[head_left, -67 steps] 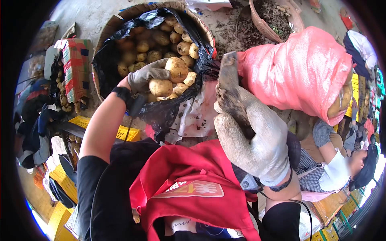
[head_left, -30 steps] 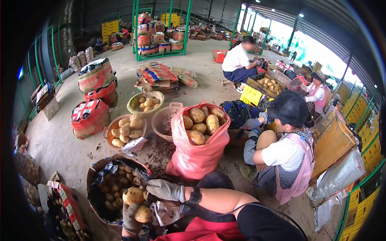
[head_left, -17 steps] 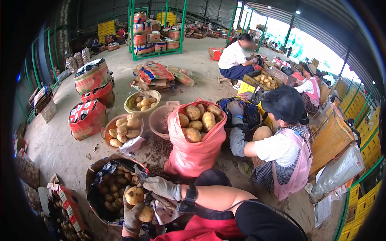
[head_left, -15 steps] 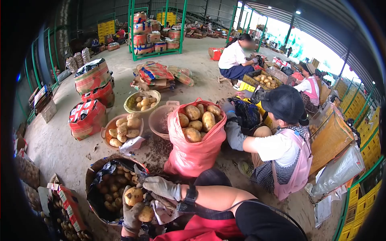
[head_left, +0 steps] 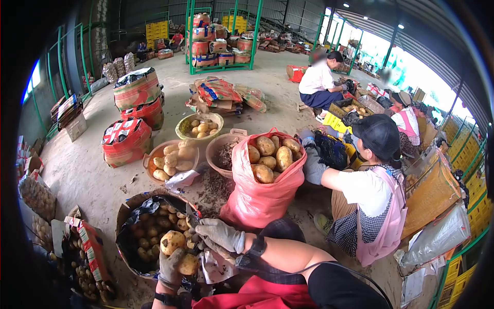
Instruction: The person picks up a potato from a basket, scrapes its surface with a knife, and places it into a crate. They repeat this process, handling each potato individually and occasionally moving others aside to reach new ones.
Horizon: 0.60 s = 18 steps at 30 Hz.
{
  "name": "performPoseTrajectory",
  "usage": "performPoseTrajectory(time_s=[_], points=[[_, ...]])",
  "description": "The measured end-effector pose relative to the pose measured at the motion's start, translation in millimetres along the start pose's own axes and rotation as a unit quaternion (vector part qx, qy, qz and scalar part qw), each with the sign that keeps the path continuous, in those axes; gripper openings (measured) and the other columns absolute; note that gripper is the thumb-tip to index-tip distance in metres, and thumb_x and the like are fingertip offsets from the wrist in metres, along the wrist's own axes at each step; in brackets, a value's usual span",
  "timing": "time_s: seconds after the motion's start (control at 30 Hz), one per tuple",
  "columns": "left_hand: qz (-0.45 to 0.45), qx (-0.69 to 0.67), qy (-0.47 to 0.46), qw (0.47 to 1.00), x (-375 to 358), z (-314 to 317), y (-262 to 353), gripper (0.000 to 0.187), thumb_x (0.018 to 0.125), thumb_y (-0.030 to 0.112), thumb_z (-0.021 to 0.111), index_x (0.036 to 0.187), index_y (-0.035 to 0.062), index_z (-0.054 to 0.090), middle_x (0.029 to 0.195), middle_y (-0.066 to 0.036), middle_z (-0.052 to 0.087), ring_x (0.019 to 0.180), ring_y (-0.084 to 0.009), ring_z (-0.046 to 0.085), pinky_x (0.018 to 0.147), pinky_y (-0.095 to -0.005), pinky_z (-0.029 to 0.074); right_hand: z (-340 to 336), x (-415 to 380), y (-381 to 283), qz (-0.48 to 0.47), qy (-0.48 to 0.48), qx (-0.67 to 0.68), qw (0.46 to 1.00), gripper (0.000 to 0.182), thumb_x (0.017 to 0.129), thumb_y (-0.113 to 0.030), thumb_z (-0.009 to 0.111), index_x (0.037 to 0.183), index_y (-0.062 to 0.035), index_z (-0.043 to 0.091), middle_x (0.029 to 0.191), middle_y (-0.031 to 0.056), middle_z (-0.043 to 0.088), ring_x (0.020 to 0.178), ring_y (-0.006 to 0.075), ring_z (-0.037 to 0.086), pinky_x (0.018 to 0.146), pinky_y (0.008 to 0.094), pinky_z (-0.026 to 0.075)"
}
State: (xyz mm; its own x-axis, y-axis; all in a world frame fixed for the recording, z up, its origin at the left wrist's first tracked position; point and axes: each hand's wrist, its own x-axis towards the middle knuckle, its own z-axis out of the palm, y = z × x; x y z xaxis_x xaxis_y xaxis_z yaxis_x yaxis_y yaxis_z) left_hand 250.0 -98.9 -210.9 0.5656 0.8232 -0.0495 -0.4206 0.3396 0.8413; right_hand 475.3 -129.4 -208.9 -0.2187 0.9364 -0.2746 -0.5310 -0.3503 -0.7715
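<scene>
My left hand (head_left: 171,268), in a grey work glove, is closed around two potatoes: a large pale one (head_left: 172,242) and another (head_left: 188,264) beside it. Just right of them, my gloved right hand (head_left: 222,234) reaches over the edge of a carton (head_left: 126,208), its fingers apart and no object visible in them. Black plastic lines this carton, and many smaller potatoes (head_left: 152,234) lie inside. Beyond my right hand stands a pink sack (head_left: 262,198) filled with large potatoes (head_left: 266,146).
Bowls of potatoes (head_left: 199,126) (head_left: 172,162) and a basin of dirt (head_left: 222,154) stand ahead. A co-worker (head_left: 370,190) crouches at the right, gloved hands by a black bag. Packed cartons (head_left: 126,141) stand at the left, flattened ones (head_left: 216,92) farther back.
The view has swung left, so the scene sits farther right. My right hand has drawn slightly away from the potatoes in my left hand. The co-worker's second gloved hand now shows.
</scene>
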Motion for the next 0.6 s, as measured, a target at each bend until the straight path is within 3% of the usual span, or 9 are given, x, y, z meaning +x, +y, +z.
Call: performPoseTrajectory(time_s=[0.03, 0.07, 0.1, 0.17, 0.3, 0.4, 0.5, 0.53, 0.6], points=[[0.004, -0.006, 0.001, 1.0, 0, 2, 0, 0.059, 0.089, 0.02, 0.075, 0.14, -0.0001, 0.052, 0.131, -0.016, 0.066, 0.115, -0.0294, 0.069, 0.097, -0.0425, 0.059, 0, -2, -7, 0.01, 0.017, -0.014, 1.0, 0.03, 0.107, -0.023, 0.053, 0.128, -0.002, 0.061, 0.109, 0.0103, 0.072, 0.086, 0.0193, 0.07, 0.074, 0.0316, 0.057], [0.003, -0.007, 0.002, 1.0, 0, 0, 0, 0.059, 0.089, 0.02, 0.075, 0.14, -0.0001, 0.052, 0.131, -0.016, 0.066, 0.115, -0.0294, 0.069, 0.097, -0.0425, 0.059, 6, -6, -16, -0.023, 0.023, 0.0, 0.999, 0.029, 0.103, -0.03, 0.057, 0.118, -0.0059, 0.063, 0.098, 0.0079, 0.069, 0.075, 0.0182, 0.07, 0.061, 0.0309, 0.056], [-0.001, 0.012, 0.011, 1.0, -1, -2, 0, 0.057, 0.089, 0.019, 0.075, 0.139, 0.0005, 0.053, 0.128, -0.015, 0.067, 0.113, -0.0285, 0.07, 0.095, -0.0417, 0.06, 0, 2, -11, -0.015, 0.052, 0.037, 0.998, 0.031, 0.102, -0.034, 0.058, 0.118, -0.0069, 0.062, 0.098, 0.0079, 0.069, 0.074, 0.0193, 0.07, 0.064, 0.0339, 0.059], [-0.008, 0.032, 0.016, 0.999, -3, -5, 1, 0.055, 0.09, 0.017, 0.074, 0.138, 0.0012, 0.053, 0.126, -0.014, 0.068, 0.111, -0.0276, 0.07, 0.093, -0.041, 0.06, -8, 12, -3, 0.072, 0.063, 0.125, 0.988, 0.028, 0.102, -0.032, 0.059, 0.117, -0.0081, 0.062, 0.101, 0.0087, 0.07, 0.074, 0.0206, 0.07, 0.066, 0.0359, 0.06], [0.002, 0.035, 0.029, 0.999, 1, -6, -4, 0.049, 0.092, 0.015, 0.07, 0.136, 0.0013, 0.054, 0.122, -0.015, 0.069, 0.106, -0.0282, 0.072, 0.09, -0.0405, 0.061, -1, 2, -10, 0.022, -0.001, 0.119, 0.993, 0.029, 0.099, -0.032, 0.065, 0.116, -0.0091, 0.061, 0.094, 0.0076, 0.069, 0.076, 0.022, 0.07, 0.065, 0.0381, 0.061], [-0.008, 0.015, 0.017, 1.0, 3, -14, -11, 0.05, 0.094, 0.019, 0.069, 0.137, 0.0002, 0.053, 0.127, -0.018, 0.069, 0.11, -0.0306, 0.072, 0.092, -0.0401, 0.061, -12, 18, 5, 0.094, 0.059, 0.095, 0.989, 0.03, 0.096, -0.033, 0.068, 0.113, -0.0094, 0.063, 0.086, 0.0067, 0.069, 0.068, 0.0207, 0.068, 0.062, 0.0357, 0.06], [0.002, 0.035, 0.007, 0.999, 6, -21, -15, 0.052, 0.094, 0.02, 0.071, 0.137, 0.0006, 0.052, 0.123, -0.017, 0.07, 0.107, -0.0299, 0.073, 0.089, -0.0401, 0.062, -3, 8, 3, 0.03, 0.065, 0.045, 0.996, 0.024, 0.096, -0.032, 0.068, 0.105, -0.0101, 0.065, 0.082, 0.0062, 0.068, 0.064, 0.0204, 0.068, 0.061, 0.0342, 0.059], [0.001, 0.034, 0.007, 0.999, 5, -23, -15, 0.052, 0.094, 0.02, 0.071, 0.137, 0.0006, 0.052, 0.123, -0.017, 0.07, 0.107, -0.0299, 0.073, 0.089, -0.0401, 0.062, 4, 5, -3, 0.029, 0.081, 0.053, 0.995, 0.022, 0.095, -0.031, 0.069, 0.103, -0.011, 0.065, 0.077, 0.0035, 0.065, 0.061, 0.0173, 0.063, 0.056, 0.032, 0.053], [-0.047, 0.044, 0.055, 0.996, 4, -26, -16, 0.056, 0.088, 0.015, 0.072, 0.138, 0.0018, 0.051, 0.115, -0.01, 0.067, 0.097, -0.0213, 0.07, 0.082, -0.0357, 0.061, -18, 19, 11, 0.025, 0.066, 0.024, 0.997, 0.023, 0.097, -0.026, 0.065, 0.113, -0.0093, 0.063, 0.09, 0.0063, 0.067, 0.068, 0.0185, 0.067, 0.061, 0.0327, 0.057]])
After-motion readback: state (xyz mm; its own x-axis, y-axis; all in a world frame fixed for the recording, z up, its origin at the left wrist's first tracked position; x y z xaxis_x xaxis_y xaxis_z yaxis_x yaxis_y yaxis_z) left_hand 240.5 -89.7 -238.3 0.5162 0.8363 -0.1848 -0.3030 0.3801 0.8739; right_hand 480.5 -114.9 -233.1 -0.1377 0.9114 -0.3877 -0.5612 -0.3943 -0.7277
